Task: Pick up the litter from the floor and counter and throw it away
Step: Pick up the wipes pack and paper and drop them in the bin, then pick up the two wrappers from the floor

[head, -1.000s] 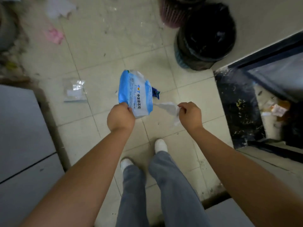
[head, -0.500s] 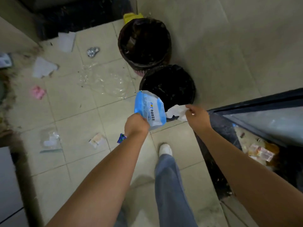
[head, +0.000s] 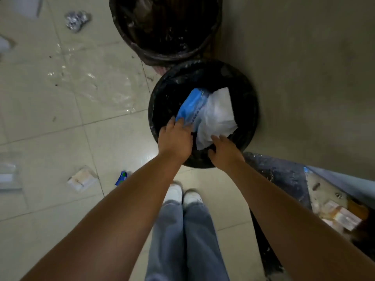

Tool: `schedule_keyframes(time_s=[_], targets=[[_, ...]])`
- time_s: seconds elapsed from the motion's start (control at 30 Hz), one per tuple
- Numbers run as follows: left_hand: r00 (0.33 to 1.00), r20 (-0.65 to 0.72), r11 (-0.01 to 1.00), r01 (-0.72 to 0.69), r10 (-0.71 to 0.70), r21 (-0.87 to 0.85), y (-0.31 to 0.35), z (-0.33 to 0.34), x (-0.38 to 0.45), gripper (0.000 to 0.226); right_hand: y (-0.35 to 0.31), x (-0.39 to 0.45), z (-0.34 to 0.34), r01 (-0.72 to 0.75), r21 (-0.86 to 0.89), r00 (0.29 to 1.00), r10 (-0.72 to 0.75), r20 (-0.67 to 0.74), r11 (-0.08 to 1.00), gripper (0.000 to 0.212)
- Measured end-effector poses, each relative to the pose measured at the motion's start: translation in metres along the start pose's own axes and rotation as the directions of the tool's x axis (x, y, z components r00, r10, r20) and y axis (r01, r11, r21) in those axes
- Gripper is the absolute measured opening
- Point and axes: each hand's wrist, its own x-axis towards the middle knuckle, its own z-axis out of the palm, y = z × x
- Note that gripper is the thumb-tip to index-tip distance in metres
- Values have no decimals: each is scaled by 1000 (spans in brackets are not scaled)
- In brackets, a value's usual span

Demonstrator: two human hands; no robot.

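Observation:
The near black bin (head: 248, 110) stands by the wall, lined with a black bag. My left hand (head: 175, 138) reaches over its rim and grips the lower end of a blue packet (head: 190, 106), which slants down into the bin. A crumpled white plastic wrapper (head: 218, 114) lies in the bin beside the packet. My right hand (head: 225, 150) hovers over the rim with its fingers spread, fingertips just at the wrapper's lower edge.
A second dark bin (head: 125, 35) stands behind. On the floor lie a foil ball (head: 77, 20), clear film (head: 91, 82), a small wrapper (head: 82, 179), a blue scrap (head: 121, 177) and a clear packet (head: 8, 175). A dark ledge (head: 284, 175) with wrappers (head: 341, 216) is right.
I have stepped up to the near bin. Both hands moved forward over its rim; the blue packet and white wrapper now sit inside the bin, and my right hand's fingers have spread.

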Motion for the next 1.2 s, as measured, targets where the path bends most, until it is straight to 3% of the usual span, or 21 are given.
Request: schedule_keyframes(time_s=[0.1,0.17,0.5,0.7,0.83,1.0,1.2], targets=[[994,0,979,-106,108,176,-23,6,-20,52,-9,-8,8,20,-273,998,-37,-57,962,59],[996,15,973,-86,85,212,-40,1,-44,56,-22,-21,7,62,-340,992,-96,-85,938,61],[974,62,970,211,-220,120,-137,-68,-197,62,-145,-134,-4,231,-337,957,-276,-92,913,62],[928,94,930,352,-362,104,-236,-48,-254,62,-222,-158,42,296,-369,947,-321,-7,881,63],[933,143,938,306,-330,163,-310,-17,-264,64,-261,-150,91,233,-351,968,-253,-11,907,61],[950,180,964,233,-254,130,-389,17,-257,65,-289,-140,171,28,-275,999,-32,-8,961,58],[916,276,957,274,-291,100,-443,81,-214,58,-307,-105,255,-188,-84,975,196,105,979,44]])
